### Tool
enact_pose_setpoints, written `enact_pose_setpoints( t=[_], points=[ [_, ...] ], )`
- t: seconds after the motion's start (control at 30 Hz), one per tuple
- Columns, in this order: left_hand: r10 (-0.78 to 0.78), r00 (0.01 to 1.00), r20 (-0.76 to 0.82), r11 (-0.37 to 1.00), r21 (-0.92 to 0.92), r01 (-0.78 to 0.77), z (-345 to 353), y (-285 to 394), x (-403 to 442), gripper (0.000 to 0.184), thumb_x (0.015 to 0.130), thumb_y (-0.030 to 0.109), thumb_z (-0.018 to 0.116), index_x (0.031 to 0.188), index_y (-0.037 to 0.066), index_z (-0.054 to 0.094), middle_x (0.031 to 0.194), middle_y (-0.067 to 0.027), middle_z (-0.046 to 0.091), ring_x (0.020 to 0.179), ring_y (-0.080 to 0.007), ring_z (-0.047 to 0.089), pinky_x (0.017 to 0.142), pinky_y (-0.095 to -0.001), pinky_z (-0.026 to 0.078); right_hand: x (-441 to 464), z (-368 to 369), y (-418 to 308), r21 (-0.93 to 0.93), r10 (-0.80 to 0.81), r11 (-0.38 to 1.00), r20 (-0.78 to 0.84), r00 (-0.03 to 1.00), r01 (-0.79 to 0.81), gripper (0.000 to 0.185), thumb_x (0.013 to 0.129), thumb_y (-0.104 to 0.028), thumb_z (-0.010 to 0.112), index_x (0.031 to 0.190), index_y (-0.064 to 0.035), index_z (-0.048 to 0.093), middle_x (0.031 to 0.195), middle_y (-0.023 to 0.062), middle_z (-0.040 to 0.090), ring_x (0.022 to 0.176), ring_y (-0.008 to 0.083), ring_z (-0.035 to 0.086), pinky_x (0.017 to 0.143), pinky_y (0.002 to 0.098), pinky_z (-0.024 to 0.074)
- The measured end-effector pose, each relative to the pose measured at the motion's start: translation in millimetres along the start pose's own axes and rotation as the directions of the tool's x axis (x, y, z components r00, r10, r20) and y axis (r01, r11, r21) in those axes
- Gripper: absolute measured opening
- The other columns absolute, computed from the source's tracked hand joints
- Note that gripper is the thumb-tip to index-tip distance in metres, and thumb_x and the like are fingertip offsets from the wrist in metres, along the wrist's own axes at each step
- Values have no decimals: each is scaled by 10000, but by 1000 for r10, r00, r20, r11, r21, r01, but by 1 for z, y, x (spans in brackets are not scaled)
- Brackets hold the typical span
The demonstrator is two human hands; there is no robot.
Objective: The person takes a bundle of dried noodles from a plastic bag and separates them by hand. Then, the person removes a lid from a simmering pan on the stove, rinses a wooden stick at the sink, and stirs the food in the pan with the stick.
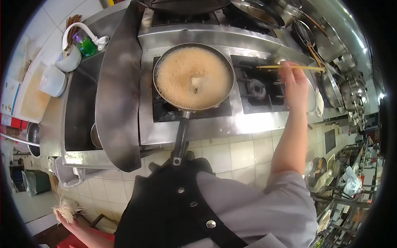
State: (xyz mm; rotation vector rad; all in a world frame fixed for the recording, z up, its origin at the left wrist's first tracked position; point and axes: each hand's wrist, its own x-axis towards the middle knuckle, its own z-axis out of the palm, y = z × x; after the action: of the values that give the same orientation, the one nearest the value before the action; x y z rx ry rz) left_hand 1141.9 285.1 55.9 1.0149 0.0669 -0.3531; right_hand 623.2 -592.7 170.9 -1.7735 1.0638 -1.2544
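Observation:
My right hand (292, 80) holds a pair of wooden chopsticks (307, 67) sideways, above the burner (257, 89) to the right of the pan. A frying pan (180, 136) rests on the left burner, its black handle pointing toward my body. Foaming tan liquid (178, 74) fills the pan nearly to its rim. Near the middle of the foam a small whitish piece (198, 82) shows; its kind I cannot make out. My left hand is out of view.
At lower left, another person's hand (68, 221), below a red sleeve, holds pale thin strands (65, 210). A metal partition (118, 91) separates the stove from the sink (78, 111). Behind are more pans (258, 14). Pots and strainers (306, 33) line the right. A green bottle (85, 45) stands by the tap.

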Motion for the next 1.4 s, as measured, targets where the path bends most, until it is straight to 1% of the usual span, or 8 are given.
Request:
enact_pose_setpoints(
  t=[0.3, 0.43, 0.67, 0.77, 0.97, 1.2, 1.3, 1.4],
  points=[
    [82, 987, -137, 995, -41, -88, 10, -13, -13, 301, 954, 263, 543, 1131, 21, 561, 1062, -137, 633, 922, -276, 627, 818, -411, 546, 0, 76, -18, 93, 32, 992, 446, 894, -82, 138, 909, -102, 616, 1013, -15, 640, 877, 61, 689, 787, 97, 622, 701, 240, 492],
    [106, 989, -99, 994, 10, -106, 14, -22, -23, 304, 951, 254, 550, 1129, 8, 563, 1074, -155, 632, 928, -293, 627, 818, -422, 548, -2, 125, -13, -189, 42, 977, 615, 788, 96, 171, 868, -154, 632, 966, -23, 682, 793, 109, 676, 704, 187, 641, 673, 306, 508],
    [91, 977, -191, 995, -18, -96, 19, -34, -33, 295, 949, 243, 554, 1120, 3, 569, 1064, -164, 636, 926, -305, 628, 815, -426, 549, 10, 148, 7, -276, -27, 924, 642, 766, 263, 174, 839, -163, 625, 940, -34, 684, 750, 148, 677, 687, 278, 665, 657, 352, 516],
    [21, 995, 100, 991, -136, -7, 6, -36, -32, 288, 950, 231, 549, 1125, 3, 564, 1068, -170, 636, 922, -305, 631, 816, -432, 552, 11, 154, 6, -301, 35, 921, 696, 718, 247, 193, 853, -167, 627, 993, -48, 685, 815, 138, 691, 736, 228, 659, 681, 339, 506],
    [29, 991, -131, 995, -95, -42, 4, -38, -25, 290, 954, 231, 542, 1117, -7, 567, 1049, -174, 640, 907, -303, 640, 812, -441, 560, 14, 165, 2, -357, 58, 883, 730, 681, 306, 205, 862, -172, 624, 1020, -59, 690, 824, 121, 700, 717, 199, 654, 668, 328, 502],
    [33, 999, 15, 994, -102, -31, 20, -42, -24, 287, 958, 246, 533, 1123, 13, 561, 1045, -149, 640, 920, -290, 638, 818, -440, 559, 11, 172, 7, -344, 43, 892, 710, 702, 294, 249, 844, -243, 599, 834, -5, 669, 728, 188, 656, 714, 363, 635, 684, 418, 509],
    [68, 992, -110, 995, -64, -75, 15, -41, -19, 287, 956, 258, 529, 1135, 34, 546, 1039, -128, 631, 917, -297, 636, 799, -454, 570, 11, 173, 6, -377, 45, 859, 729, 683, 347, 179, 847, -157, 618, 967, -49, 694, 759, 133, 687, 695, 204, 661, 655, 330, 503],
    [93, 988, -126, 996, 5, -93, 13, -40, -19, 261, 954, 237, 533, 1120, 36, 554, 1036, -129, 630, 914, -299, 636, 797, -460, 570, 11, 174, 2, -392, 24, 815, 759, 651, 427, 184, 840, -154, 601, 965, -54, 690, 777, 153, 680, 710, 263, 665, 668, 354, 507]
  ],
)
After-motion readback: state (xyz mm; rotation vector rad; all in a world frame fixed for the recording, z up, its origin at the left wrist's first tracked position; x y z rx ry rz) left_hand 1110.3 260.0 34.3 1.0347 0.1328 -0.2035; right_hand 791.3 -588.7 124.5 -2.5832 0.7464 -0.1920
